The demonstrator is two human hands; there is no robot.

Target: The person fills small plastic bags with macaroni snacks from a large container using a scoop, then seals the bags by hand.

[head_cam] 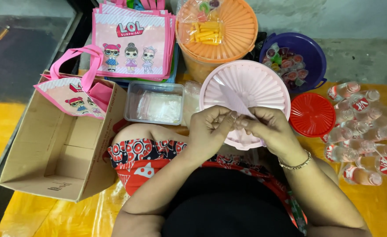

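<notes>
Over the pink lid [255, 83], my left hand [209, 127] and right hand [268, 127] together pinch a clear plastic bag [234, 100] (fingertips clamped on it).

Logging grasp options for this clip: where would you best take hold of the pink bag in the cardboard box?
Probably by the looped pink handles, coming from above. The pink bag stands leaning in the corner of the cardboard box, its handles arching up clear of the box wall, so fingers can hook through. Both hands are busy at the pink lid.
</notes>
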